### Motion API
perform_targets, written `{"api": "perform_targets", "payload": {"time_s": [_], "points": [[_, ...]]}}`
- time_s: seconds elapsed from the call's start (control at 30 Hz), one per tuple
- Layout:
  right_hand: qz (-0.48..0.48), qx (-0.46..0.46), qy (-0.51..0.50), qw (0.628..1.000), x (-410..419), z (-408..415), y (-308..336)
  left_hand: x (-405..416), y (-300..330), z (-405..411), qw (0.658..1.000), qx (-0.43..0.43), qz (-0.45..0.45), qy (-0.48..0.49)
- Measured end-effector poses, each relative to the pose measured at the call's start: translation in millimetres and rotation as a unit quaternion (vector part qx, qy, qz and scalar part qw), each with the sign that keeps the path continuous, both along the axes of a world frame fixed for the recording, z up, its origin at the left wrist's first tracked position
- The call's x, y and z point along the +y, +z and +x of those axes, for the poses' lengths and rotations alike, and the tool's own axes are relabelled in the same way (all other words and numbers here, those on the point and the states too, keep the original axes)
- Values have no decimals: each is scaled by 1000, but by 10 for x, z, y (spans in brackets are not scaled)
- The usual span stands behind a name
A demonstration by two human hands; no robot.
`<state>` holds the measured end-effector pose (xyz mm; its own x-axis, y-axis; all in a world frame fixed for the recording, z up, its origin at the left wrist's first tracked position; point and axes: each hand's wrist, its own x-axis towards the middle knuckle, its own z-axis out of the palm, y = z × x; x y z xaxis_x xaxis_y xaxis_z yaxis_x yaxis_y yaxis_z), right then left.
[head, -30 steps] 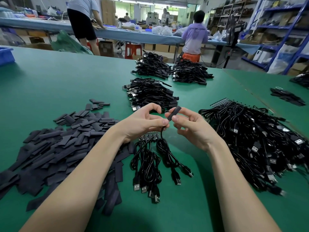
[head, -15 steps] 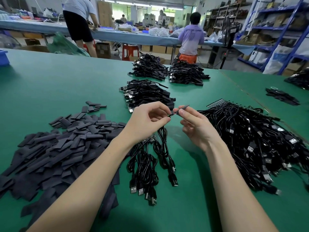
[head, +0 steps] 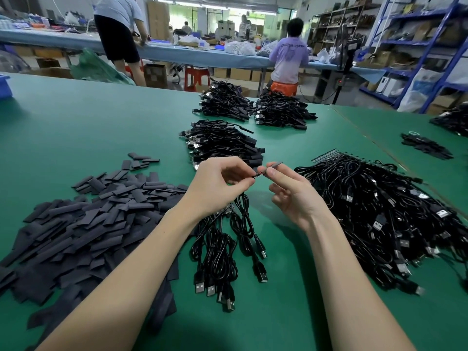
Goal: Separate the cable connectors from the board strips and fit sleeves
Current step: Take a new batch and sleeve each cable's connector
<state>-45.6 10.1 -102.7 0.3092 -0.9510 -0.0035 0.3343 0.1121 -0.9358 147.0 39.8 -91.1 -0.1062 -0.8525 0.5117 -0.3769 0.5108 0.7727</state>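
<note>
green matting covers the workbench (head: 76, 117), and nearest the person a small bunch of black usb cables (head: 222, 254) trails toward the body, plugs fanned out, likely the batch in hand. above it the left hand (head: 215, 186) pinches the connector end of one cable (head: 244, 211) between thumb and forefinger, the wire hanging from the fist, so the tip stays steady. just beside it the right hand (head: 291, 196) pinches a thin dark sleeve (head: 274, 165) at its fingertips, the sleeve's near mouth at the connector; whether it has started over the tip is too small to tell. holding both parts raised and close seems meant to line the sleeve with the connector.

to the left lies a broad heap of flat sleeves (head: 88, 219), within easy reach of the left arm. to the right sits a large tangle of cables on board strips (head: 379, 211), probably the unworked stock. farther off, three neat stacks of sleeved cables (head: 222, 145) look like finished output. beyond the bench, two people stand at a blue table (head: 202, 55).
</note>
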Motion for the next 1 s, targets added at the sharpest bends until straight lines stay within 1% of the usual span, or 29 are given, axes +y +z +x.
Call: {"api": "perform_targets", "payload": {"time_s": [0.23,0.4,0.47,0.57,0.63,0.77,1.0], "points": [[7,-16,4,1000,0,62,-50,-4,-15,-2,1000,25,13,-13],[-2,4,3,1000,41,81,-18,-3,-9,13,999,37,18,-13],[-32,23,-30,999,64,104,7,-18,-22,-1,997,63,38,-1],[-104,73,-86,988,110,153,40,-37,-58,-15,992,107,64,8],[-122,75,-112,983,130,182,61,-45,-82,-13,989,125,78,4],[-114,42,-153,981,115,236,70,-67,-109,-13,985,146,91,-1],[-92,29,-148,984,127,278,25,-121,-140,-34,980,172,96,-14]]}}
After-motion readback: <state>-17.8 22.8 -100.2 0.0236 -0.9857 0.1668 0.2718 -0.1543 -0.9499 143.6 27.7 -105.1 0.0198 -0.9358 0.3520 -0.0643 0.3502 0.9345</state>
